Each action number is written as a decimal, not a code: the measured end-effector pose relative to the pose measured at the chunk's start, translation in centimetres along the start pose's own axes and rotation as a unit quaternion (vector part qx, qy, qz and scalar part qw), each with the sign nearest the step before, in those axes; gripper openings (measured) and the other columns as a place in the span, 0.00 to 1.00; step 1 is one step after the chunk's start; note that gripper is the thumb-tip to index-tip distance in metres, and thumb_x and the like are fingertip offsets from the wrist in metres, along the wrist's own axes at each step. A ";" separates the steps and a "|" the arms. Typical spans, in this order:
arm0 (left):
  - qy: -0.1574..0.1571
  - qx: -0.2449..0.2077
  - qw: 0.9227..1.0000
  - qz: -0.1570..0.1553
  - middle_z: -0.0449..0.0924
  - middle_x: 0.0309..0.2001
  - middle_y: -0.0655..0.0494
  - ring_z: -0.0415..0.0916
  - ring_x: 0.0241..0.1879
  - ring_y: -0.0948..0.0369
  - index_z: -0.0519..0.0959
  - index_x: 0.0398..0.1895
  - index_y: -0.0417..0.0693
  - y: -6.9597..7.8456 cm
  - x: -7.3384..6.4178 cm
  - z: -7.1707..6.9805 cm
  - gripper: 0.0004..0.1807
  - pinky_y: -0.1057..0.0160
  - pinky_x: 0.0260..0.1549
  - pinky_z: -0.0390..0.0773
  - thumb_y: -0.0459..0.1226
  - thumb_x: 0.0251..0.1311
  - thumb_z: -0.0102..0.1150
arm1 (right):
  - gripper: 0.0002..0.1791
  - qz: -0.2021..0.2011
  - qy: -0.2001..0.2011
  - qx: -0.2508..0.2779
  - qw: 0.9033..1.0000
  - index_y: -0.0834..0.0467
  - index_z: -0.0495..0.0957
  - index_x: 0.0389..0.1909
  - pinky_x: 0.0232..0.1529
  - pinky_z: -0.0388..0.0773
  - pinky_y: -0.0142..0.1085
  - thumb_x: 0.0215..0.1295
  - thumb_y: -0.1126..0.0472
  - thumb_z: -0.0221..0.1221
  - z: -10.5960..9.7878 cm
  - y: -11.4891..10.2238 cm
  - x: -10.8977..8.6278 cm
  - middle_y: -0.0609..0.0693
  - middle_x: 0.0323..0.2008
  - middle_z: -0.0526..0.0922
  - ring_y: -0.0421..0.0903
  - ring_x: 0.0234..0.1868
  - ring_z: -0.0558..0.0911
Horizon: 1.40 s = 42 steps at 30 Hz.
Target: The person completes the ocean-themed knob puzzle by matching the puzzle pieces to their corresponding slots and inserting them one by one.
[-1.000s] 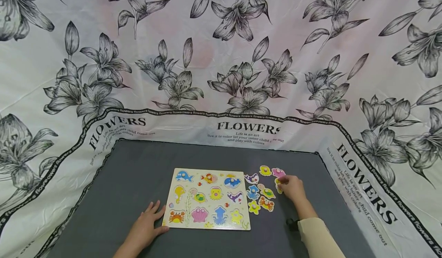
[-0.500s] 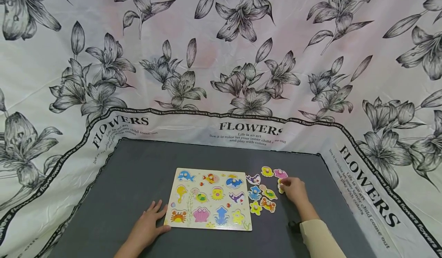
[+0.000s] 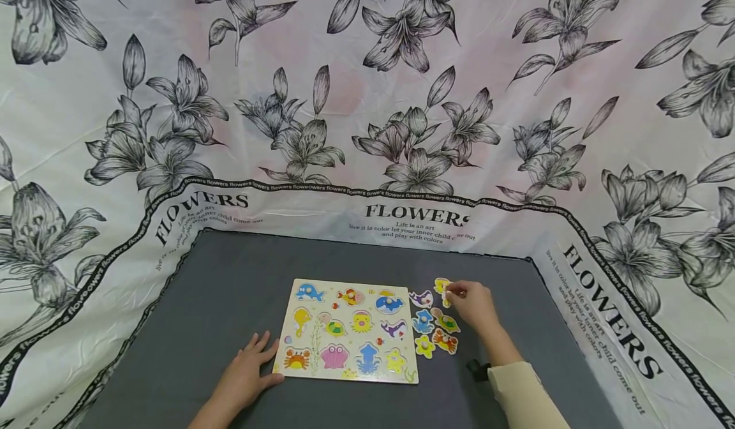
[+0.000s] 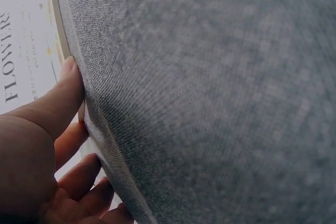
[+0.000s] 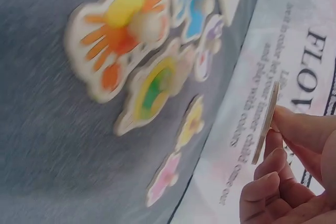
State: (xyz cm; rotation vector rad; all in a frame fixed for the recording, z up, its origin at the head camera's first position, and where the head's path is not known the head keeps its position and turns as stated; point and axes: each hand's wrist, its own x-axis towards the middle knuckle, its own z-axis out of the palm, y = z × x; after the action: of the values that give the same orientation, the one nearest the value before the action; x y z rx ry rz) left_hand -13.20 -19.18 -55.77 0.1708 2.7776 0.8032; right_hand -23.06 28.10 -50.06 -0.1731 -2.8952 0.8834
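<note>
My right hand [image 3: 476,304] pinches a thin yellow wooden puzzle piece [image 3: 446,299] between thumb and fingers, raised over the loose pieces. In the right wrist view that piece shows edge-on, its picture turned away. A knobbed puzzle board [image 3: 347,311] printed with sea animals lies flat at the middle of the table. At its lower left corner rests my left hand [image 3: 244,370], fingers spread, thumb against the edge. Right of the board lie a crab piece [image 3: 445,340], a turtle piece [image 3: 445,320], a blue squid-like piece [image 3: 423,321] and a yellow star piece [image 3: 425,346].
A purple whale piece [image 3: 422,298] lies by the board's upper right corner. The pink piece [image 5: 164,178], hidden behind my hand in the head view, lies beside a yellow piece [image 5: 190,123]. Flower-printed cloth [image 3: 413,129] rises behind the dark grey table [image 3: 241,276].
My right hand has picked up the yellow piece from the right end of the group and moved it left, over the other pieces. My left hand stays on the board's corner.
</note>
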 end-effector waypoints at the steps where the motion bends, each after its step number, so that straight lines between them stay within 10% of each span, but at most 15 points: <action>1: 0.000 0.000 1.000 0.001 0.63 0.74 0.35 0.54 0.75 0.35 0.74 0.69 0.42 0.0 0.0 0.0 0.44 0.29 0.67 0.61 0.51 0.49 0.76 | 0.09 -0.004 0.000 0.002 1.000 0.61 0.87 0.44 0.36 0.84 0.45 0.67 0.61 0.65 0.1 -0.4 0.0 0.57 0.40 0.88 0.53 0.40 0.85; 42: -0.018 -0.015 1.000 -0.005 0.62 0.74 0.34 0.52 0.75 0.33 0.74 0.69 0.42 -0.1 0.2 0.1 0.45 0.28 0.67 0.59 0.52 0.48 0.75 | 0.04 -0.125 -0.116 0.065 0.983 0.51 0.91 0.37 0.33 0.77 0.34 0.63 0.60 0.70 6.0 -12.4 -1.5 0.44 0.35 0.87 0.42 0.35 0.77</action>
State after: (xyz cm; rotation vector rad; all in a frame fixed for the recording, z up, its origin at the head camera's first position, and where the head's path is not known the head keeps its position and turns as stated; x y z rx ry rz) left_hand -13.35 -19.19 -55.90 0.1637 2.7282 0.8297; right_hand -23.40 14.37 -48.13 0.3207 -2.9599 1.1041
